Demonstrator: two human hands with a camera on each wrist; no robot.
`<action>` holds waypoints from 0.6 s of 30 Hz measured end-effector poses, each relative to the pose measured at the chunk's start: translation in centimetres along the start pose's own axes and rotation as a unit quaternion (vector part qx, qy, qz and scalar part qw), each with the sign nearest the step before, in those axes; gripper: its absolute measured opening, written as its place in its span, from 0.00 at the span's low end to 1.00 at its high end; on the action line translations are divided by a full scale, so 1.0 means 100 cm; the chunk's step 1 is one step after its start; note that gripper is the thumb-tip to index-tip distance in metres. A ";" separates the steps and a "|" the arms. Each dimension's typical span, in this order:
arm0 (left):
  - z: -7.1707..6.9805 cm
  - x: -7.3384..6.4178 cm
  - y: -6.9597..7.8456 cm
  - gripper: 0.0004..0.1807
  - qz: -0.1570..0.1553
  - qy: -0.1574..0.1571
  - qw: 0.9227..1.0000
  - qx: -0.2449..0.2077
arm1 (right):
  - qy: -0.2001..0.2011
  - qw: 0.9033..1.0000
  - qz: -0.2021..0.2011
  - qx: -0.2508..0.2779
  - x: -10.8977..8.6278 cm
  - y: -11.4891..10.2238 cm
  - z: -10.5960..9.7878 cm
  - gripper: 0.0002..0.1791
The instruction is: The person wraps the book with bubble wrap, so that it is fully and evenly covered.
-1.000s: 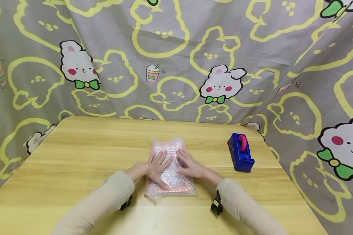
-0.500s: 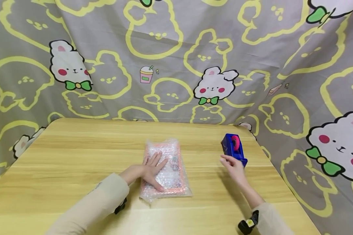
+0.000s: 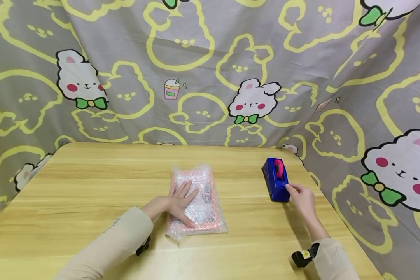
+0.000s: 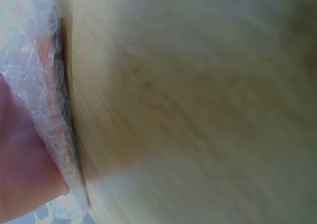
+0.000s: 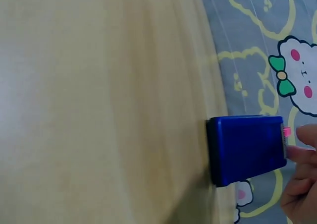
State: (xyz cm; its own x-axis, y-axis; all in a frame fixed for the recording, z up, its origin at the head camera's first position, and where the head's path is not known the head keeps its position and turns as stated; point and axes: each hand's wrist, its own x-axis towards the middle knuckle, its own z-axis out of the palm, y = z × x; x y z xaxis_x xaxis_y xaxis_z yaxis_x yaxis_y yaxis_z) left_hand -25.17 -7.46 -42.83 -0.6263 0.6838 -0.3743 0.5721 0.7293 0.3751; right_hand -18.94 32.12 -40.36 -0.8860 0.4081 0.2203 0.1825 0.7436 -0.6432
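Note:
A flat, orange-bordered item wrapped in bubble wrap [image 3: 204, 194] lies on the table. My left hand [image 3: 182, 204] rests on it with spread fingers; in the left wrist view, part of this hand lies against the wrap's edge. To the right stands a blue tape dispenser [image 3: 276, 186] with a roll of pink tape [image 3: 278, 168]. My right hand [image 3: 302, 198] is at its cutting end. In the right wrist view, a short pink tape end [image 5: 287, 131] shows by the thumb and a fingertip. Whether they pinch it I cannot tell.
The wooden table [image 3: 101, 175] has a patterned grey curtain [image 3: 196, 77] behind it and along its sides. Between the wrapped item and the dispenser lies a stretch of bare tabletop. Black wrist cameras [image 3: 304, 254] sit under the cuffs.
My right hand has left the bubble wrap and moved right to the dispenser's cutting end. My left hand has stayed on the wrapped item. The head view has shifted slightly.

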 end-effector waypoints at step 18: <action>0.002 0.001 0.000 0.64 0.000 -0.002 1.000 -0.005 | -0.031 0.998 0.023 -0.039 0.015 -0.004 0.004 0.17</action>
State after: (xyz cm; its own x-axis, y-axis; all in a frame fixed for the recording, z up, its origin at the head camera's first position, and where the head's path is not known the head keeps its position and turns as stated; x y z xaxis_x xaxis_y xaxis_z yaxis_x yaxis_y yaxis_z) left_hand -25.16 -7.38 -43.02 -0.6246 0.6833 -0.3781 0.5668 0.7297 0.3825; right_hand -20.48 32.23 -40.09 -0.9002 0.4107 0.1447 0.2538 0.7649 -0.5921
